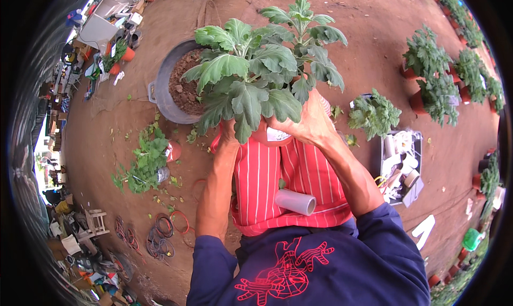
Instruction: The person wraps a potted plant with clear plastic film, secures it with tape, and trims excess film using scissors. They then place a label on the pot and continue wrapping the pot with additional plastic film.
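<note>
A potted chrysanthemum plant (256, 75) with broad lobed leaves stands over my knees. Its terracotta-coloured pot (271, 141) shows below the foliage and bears a white label (277, 134) with handwriting. My right hand (306, 119) grips the pot's right side, its fingers partly under leaves. On the other side, my left hand (229, 130) is close to the pot, but leaves hide its fingers. A roll of clear plastic film (295, 202) lies in my lap on red striped cloth. Behind the foliage at left sits a grey tub (164, 93) of brown soil (185, 85).
Another potted plant (146, 159) lies tipped on the dirt floor at left, among fallen leaves. Coiled hoses (160, 237) lie nearer me. At right are a small plant (374, 113), a crate (421, 153) of rolls and scraps, and rows of potted plants (431, 61).
</note>
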A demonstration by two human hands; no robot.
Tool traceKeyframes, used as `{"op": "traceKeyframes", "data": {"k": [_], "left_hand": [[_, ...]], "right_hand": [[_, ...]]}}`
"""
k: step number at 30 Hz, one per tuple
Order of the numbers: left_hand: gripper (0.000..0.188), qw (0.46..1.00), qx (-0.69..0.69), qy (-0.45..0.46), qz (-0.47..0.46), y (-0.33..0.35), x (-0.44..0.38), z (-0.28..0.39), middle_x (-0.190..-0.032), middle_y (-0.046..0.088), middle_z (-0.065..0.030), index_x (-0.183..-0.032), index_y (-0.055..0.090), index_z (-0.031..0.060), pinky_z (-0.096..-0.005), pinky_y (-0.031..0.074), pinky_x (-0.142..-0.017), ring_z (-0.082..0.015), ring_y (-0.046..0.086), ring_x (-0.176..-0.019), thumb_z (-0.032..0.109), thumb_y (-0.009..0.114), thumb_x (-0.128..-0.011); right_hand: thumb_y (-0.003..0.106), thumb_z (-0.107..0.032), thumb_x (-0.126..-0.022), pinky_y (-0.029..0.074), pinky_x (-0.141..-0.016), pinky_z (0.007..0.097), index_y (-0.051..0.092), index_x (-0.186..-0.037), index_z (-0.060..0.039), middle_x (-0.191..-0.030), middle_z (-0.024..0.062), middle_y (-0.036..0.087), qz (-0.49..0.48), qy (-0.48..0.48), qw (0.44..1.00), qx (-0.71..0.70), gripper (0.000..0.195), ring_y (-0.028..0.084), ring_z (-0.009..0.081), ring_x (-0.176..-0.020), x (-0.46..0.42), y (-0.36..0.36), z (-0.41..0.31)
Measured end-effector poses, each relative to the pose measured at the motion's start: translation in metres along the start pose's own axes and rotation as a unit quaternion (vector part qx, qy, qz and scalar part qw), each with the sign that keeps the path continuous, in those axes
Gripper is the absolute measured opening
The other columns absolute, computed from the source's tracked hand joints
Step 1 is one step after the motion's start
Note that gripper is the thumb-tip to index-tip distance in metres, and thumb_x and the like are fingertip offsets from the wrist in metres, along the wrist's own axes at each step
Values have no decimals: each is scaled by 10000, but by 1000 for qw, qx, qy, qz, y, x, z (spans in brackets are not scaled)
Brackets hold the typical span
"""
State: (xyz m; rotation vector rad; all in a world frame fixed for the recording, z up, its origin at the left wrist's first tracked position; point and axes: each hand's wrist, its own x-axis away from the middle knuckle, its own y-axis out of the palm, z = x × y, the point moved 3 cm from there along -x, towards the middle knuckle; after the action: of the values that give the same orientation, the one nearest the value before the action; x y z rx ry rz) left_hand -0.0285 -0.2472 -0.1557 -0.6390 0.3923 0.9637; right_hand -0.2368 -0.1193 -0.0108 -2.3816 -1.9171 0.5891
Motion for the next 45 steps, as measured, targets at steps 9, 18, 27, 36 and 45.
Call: {"op": "traceKeyframes", "data": {"k": [9, 18, 27, 36, 45], "left_hand": [[541, 988, 96, -117, 6, -3, -14, 31, -1416, 632, -80, -1469, 550, 91, -445, 494, -1105, -242, 621, -1275, 342, 712, -1018], [610, 901, 356, -244, 46, 14, -21, 46, -1461, 620, -61, -1505, 545, 87, -432, 466, -1164, -223, 593, -1338, 432, 693, -1024], [231, 970, 89, -159, 159, 27, -32, 105, -1101, 734, -66, -1153, 739, 10, -367, 537, -891, -199, 683, -990, 141, 562, -1082], [369, 919, 270, -214, 191, 25, -36, 110, -1273, 705, -71, -1288, 682, 21, -375, 457, -1082, -182, 637, -1193, 285, 532, -1079], [406, 909, 324, -210, 157, 15, -41, 111, -1390, 668, -100, -1369, 640, -7, -414, 383, -1200, -225, 587, -1328, 237, 561, -1055]], "right_hand": [[829, -240, -799, 561, -887, 431, 687, -1108, -9, -1006, 119, 756, 14, 0, 999, -48, 412, 692, 235, -923, 3, 2, 1], [782, -195, -813, 576, -831, 407, 695, -1088, -17, -999, 111, 763, 61, -16, 995, -71, 339, 700, 213, -872, -3, 4, 1], [738, -180, -812, 546, -783, 383, 708, -1071, -14, -891, 89, 724, -102, 6, 990, -100, 309, 625, 166, -821, -30, -14, -5], [735, -157, -824, 549, -834, 352, 687, -1144, 0, -1009, 55, 709, -155, 44, 976, -147, 359, 626, 149, -937, -46, -7, 11], [746, -172, -836, 540, -770, 323, 688, -1156, -18, -958, 26, 701, -159, 61, 974, -149, 359, 625, 118, -850, -50, -5, 28]]}}
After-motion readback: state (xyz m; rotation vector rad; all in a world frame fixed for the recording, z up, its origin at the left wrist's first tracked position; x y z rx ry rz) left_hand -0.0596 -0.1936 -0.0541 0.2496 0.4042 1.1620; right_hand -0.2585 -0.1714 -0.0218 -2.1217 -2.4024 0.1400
